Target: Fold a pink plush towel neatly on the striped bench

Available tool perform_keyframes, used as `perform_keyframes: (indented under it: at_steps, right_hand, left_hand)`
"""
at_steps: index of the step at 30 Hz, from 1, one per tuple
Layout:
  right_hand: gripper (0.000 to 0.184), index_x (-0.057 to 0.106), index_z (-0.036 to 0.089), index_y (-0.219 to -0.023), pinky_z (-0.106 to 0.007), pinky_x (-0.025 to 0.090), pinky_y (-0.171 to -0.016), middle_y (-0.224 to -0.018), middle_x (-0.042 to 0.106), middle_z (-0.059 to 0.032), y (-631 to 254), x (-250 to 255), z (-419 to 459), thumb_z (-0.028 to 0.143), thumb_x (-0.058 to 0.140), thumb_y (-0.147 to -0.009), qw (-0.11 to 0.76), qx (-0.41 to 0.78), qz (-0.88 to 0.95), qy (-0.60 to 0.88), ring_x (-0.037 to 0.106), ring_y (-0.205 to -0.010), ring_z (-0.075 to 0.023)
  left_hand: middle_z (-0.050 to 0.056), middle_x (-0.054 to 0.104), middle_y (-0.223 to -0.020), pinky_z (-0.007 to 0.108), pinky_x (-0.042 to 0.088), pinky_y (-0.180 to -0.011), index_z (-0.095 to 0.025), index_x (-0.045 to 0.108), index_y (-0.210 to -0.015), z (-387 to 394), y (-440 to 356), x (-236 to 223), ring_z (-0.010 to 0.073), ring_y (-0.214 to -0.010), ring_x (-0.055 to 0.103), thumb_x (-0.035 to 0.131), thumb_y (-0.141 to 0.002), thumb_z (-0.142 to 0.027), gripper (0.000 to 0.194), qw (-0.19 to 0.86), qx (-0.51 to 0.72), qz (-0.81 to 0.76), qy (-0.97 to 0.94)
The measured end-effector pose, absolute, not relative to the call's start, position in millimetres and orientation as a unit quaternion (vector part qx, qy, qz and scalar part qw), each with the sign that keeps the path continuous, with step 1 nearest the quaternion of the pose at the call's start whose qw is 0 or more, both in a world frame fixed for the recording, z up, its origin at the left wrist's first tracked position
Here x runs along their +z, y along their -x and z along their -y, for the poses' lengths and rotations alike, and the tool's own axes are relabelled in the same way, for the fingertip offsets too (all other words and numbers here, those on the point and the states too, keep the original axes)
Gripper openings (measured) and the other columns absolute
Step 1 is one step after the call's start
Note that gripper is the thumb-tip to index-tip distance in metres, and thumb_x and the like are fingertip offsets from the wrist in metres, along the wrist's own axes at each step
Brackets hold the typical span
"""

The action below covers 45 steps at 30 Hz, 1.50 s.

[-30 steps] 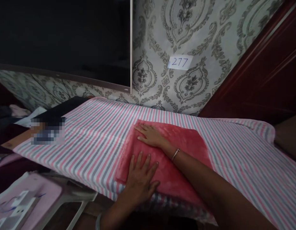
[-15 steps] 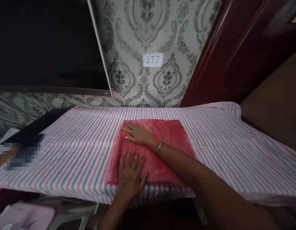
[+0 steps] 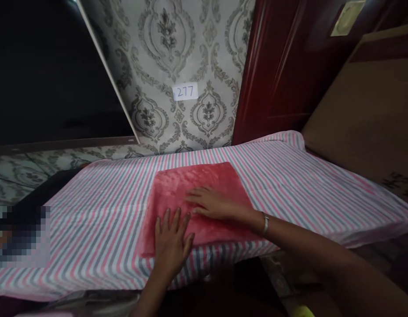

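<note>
A plush, coral-red cloth (image 3: 204, 176), folded into a flat rectangle, lies on the striped tablecloth (image 3: 101, 198). What kind of cloth it is, a towel or a small blanket, I cannot tell. My left hand (image 3: 171, 240) rests flat on its near left part, fingers spread and pointing away from me. Across the middle of the cloth lies my right hand (image 3: 208, 202), fingers stretched out to the left and slightly blurred. Neither hand grips anything. A thin bracelet (image 3: 266, 223) circles my right wrist.
Behind the table is patterned wallpaper with a paper label (image 3: 185, 91) reading 277. A large dark screen (image 3: 58, 75) stands at the left. On the right are a dark red door or cabinet (image 3: 273, 66) and a big cardboard box (image 3: 365, 110). A pixelated patch covers the left edge.
My right hand has slid from the cloth's far left corner toward its middle, to the right and nearer me. My left hand stays on the near left part. The view has turned to the right.
</note>
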State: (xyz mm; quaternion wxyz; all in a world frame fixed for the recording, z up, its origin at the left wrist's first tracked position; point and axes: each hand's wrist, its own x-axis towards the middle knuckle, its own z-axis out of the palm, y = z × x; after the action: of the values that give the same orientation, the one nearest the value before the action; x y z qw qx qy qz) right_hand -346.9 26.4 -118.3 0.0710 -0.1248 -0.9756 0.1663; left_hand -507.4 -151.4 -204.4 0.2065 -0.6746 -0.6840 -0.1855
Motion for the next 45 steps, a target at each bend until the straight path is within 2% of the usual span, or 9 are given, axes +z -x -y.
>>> perform_keyframes:
  at_steps: [5,8,12,15,19,27,33,38,45]
  right_hand:
    - [0.059,0.043,0.032,-0.159,-0.058,0.019,-0.127,-0.169,0.03,-0.0076,285,-136,0,0.055,0.048,-0.105,0.061,0.176,0.967,0.175,0.025,-0.157,-0.0301]
    - [0.061,0.036,0.035,-0.161,-0.059,0.014,-0.128,-0.17,0.029,-0.0062,282,-150,6,0.056,0.046,-0.105,0.088,0.174,0.964,0.182,0.02,-0.158,-0.0293]
    - [0.061,0.038,0.035,-0.16,-0.06,0.011,-0.128,-0.168,0.032,-0.007,288,-157,8,0.053,0.051,-0.104,0.116,0.176,0.961,0.178,0.021,-0.157,-0.0307]
    - [0.058,0.044,0.031,-0.158,-0.059,0.011,-0.128,-0.168,0.034,-0.0079,286,-156,8,0.053,0.05,-0.104,0.127,0.187,0.958,0.179,0.025,-0.156,-0.031]
    - [0.058,0.043,0.031,-0.158,-0.056,0.011,-0.129,-0.168,0.032,-0.0069,282,-156,9,0.053,0.047,-0.106,0.13,0.213,0.951,0.184,0.021,-0.158,-0.0287]
    - [0.062,0.038,0.033,-0.16,-0.054,0.005,-0.13,-0.17,0.028,-0.0062,281,-159,6,0.056,0.05,-0.104,0.106,0.282,0.935,0.187,0.013,-0.16,-0.0266]
    - [0.064,0.036,0.034,-0.161,-0.056,0.004,-0.13,-0.17,0.028,-0.0066,280,-164,4,0.056,0.052,-0.103,0.108,0.308,0.927,0.186,0.013,-0.16,-0.0282]
    - [0.065,0.034,0.036,-0.162,-0.057,0.006,-0.13,-0.171,0.026,-0.0048,280,-168,4,0.057,0.052,-0.103,0.105,0.299,0.93,0.189,0.014,-0.16,-0.0288]
    - [0.062,0.038,0.036,-0.16,-0.054,0.01,-0.13,-0.17,0.029,-0.0052,281,-166,4,0.056,0.051,-0.103,0.093,0.262,0.939,0.204,0.019,-0.159,-0.0271]
  left_hand:
    - [0.011,0.062,-0.147,0.061,0.046,-0.108,-0.027,0.064,-0.141,147,522,-158,0.0384,-0.138,0.053,0.048,-0.1,-0.046,0.048,0.094,-0.131,0.684,0.711]
    - [0.012,0.069,-0.136,0.051,0.05,-0.108,-0.023,0.065,-0.137,118,514,-110,0.0295,-0.124,0.064,0.036,-0.105,-0.04,0.047,0.018,-0.132,0.645,0.753]
    - [0.01,0.055,-0.154,0.045,0.042,-0.119,-0.023,0.052,-0.15,38,483,-76,0.0249,-0.142,0.051,0.032,-0.107,-0.042,0.051,-0.074,-0.145,0.537,0.828]
    - [0.01,0.034,-0.168,0.056,0.025,-0.126,-0.026,0.037,-0.16,-31,468,-88,0.0269,-0.156,0.029,0.04,-0.106,-0.043,0.057,-0.122,-0.082,0.495,0.857]
    - [0.009,0.023,-0.172,0.065,0.005,-0.126,-0.032,0.029,-0.163,-92,473,-117,0.0307,-0.16,0.017,0.048,-0.102,-0.049,0.066,-0.114,-0.016,0.462,0.879]
    - [0.007,0.027,-0.171,0.063,0.014,-0.127,-0.035,0.025,-0.164,-104,489,-147,0.0313,-0.159,0.019,0.043,-0.101,-0.064,0.072,-0.132,-0.055,0.468,0.872]
    - [0.014,0.024,-0.171,0.063,0.006,-0.128,-0.026,0.027,-0.165,-105,482,-155,0.0318,-0.16,0.016,0.046,-0.099,-0.065,0.079,-0.092,-0.073,0.513,0.85]
    - [0.012,0.025,-0.171,0.066,0.013,-0.126,-0.031,0.028,-0.164,-107,483,-151,0.0344,-0.159,0.018,0.049,-0.095,-0.071,0.082,-0.133,-0.072,0.511,0.846]
    - [0.008,0.026,-0.171,0.059,0.014,-0.128,-0.032,0.029,-0.163,-110,487,-151,0.0287,-0.159,0.02,0.045,-0.099,-0.066,0.075,-0.156,-0.095,0.511,0.84]
